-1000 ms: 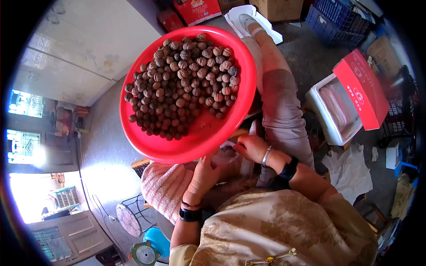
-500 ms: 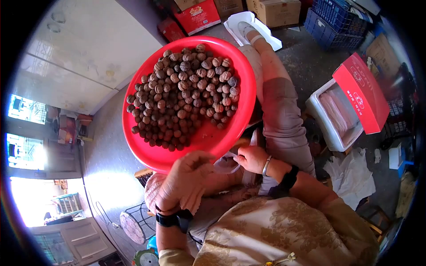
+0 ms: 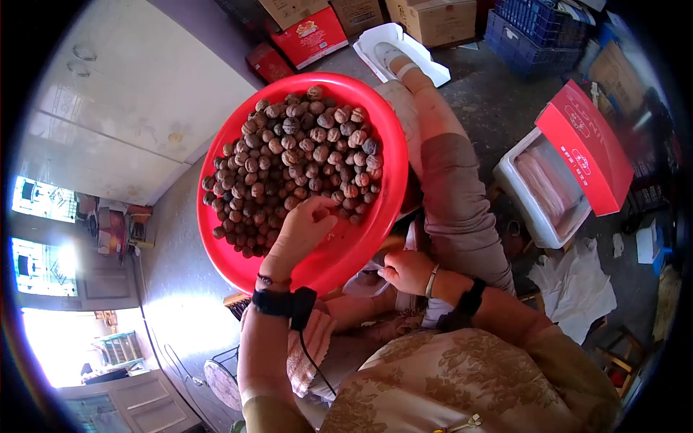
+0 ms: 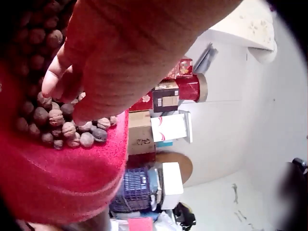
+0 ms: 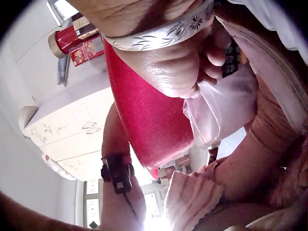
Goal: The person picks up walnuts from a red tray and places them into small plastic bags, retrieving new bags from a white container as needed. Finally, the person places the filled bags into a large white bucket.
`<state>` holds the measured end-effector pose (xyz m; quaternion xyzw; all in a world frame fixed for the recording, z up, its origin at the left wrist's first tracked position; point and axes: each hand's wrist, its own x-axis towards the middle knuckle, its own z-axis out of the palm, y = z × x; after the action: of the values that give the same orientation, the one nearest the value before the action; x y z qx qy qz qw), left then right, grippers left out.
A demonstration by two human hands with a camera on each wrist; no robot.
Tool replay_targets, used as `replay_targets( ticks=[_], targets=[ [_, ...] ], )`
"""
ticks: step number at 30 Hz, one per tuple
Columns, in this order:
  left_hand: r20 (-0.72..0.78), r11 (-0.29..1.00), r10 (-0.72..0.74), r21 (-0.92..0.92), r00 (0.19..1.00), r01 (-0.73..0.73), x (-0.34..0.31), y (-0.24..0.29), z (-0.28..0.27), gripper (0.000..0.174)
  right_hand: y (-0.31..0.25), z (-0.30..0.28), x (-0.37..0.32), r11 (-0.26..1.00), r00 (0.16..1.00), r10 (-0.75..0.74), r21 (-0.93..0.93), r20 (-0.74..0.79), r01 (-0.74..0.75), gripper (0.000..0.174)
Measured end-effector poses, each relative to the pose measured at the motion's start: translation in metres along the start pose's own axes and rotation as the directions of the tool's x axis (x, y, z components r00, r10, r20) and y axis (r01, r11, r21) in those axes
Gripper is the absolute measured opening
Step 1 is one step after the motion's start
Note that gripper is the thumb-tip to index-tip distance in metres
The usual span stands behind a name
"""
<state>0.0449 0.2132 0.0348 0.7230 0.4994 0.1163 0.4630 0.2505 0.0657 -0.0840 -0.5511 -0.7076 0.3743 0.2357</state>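
Note:
A round red basin (image 3: 397, 151) full of walnuts (image 3: 274, 155) sits tilted in front of the person's lap. Over its near side the left hand (image 3: 299, 229) reaches in, palm down. In the left wrist view its loosely bent fingers are right at the walnuts (image 4: 55, 117), with nothing seen in their grasp. Below the basin's near rim, the right hand (image 3: 410, 271) pinches the edge of a thin, pale see-through plastic bag (image 5: 221, 113). The bag hangs between the basin and the leg; its inside is largely hidden.
A pink striped towel (image 3: 310, 353) lies over the lap. To the right stands a white foam box (image 3: 509, 173) with a red lid (image 3: 585, 148) and crumpled white plastic (image 3: 574, 285). Cartons (image 3: 433, 20) and blue crates (image 3: 530, 43) line the back.
The left hand has moved from below the near rim, up and forward into the basin over the walnuts. The right hand still holds the bag in about the same place.

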Motion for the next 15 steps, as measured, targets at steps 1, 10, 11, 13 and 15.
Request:
replay_targets(
  ticks=[1, 10, 11, 13, 15],
  targets=[
    [-0.021, 0.997, 0.039, 0.065, 0.999, -0.037, 0.006, -0.001, 0.003, 0.032, 0.0, 0.0, 0.0, 1.0, 1.0, 0.004, 0.012, 0.002, -0.004, 0.032],
    [0.086, 0.813, 0.342, 0.472, 0.936, -0.34, 0.046, -0.013, 0.012, 0.044, 0.0, 0.0, 0.0, 0.999, 1.0, -0.019, -0.041, -0.013, 0.019, 0.032],
    [0.125, 0.807, 0.291, 0.5, 0.949, -0.313, 0.047, -0.011, 0.013, 0.049, 0.001, 0.0, 0.0, 0.999, 1.0, -0.019, -0.041, -0.014, 0.018, 0.032],
    [0.124, 0.81, 0.272, 0.506, 0.954, -0.297, 0.051, -0.012, 0.018, 0.05, 0.001, 0.001, 0.0, 1.0, 1.0, -0.015, -0.028, 0.0, 0.015, 0.032],
    [0.124, 0.812, 0.252, 0.512, 0.96, -0.28, 0.056, -0.017, 0.021, 0.051, 0.003, 0.003, 0.001, 0.999, 1.0, -0.01, -0.039, 0.015, 0.011, 0.031]
  ],
)
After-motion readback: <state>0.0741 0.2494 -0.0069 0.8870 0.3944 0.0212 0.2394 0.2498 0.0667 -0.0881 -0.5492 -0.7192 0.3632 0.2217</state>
